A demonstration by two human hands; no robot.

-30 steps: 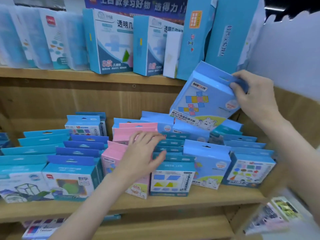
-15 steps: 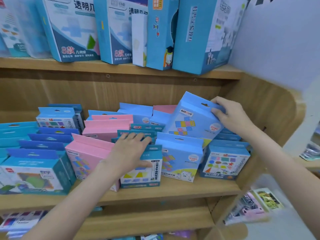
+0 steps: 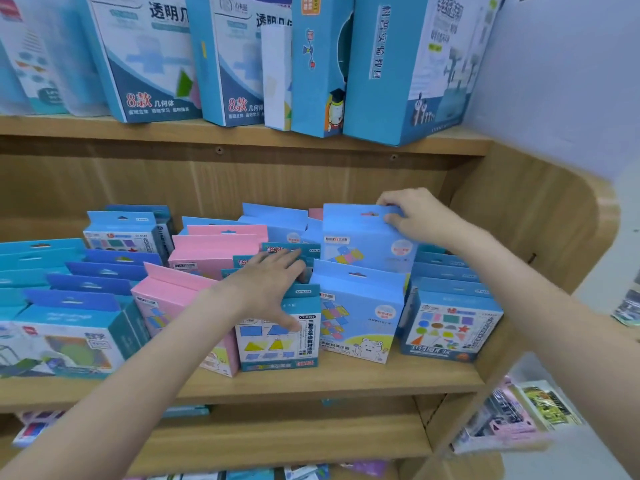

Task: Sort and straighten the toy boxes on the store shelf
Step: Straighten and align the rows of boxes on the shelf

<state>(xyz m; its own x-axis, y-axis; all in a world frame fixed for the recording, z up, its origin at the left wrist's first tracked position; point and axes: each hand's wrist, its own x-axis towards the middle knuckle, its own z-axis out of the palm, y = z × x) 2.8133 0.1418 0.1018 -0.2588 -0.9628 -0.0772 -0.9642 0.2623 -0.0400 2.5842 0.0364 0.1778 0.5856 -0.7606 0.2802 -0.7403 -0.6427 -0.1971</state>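
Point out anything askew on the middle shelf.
The front pink box sits turned at an angle, out of line with the square-facing teal box beside it. The light blue box gripped by the right hand isn't seated in its row yet.

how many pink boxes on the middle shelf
3 show plainly: front pink box by the left hand, middle pink box behind it, back pink box. A pink sliver behind the blue boxes may be a fourth; more could be hidden.
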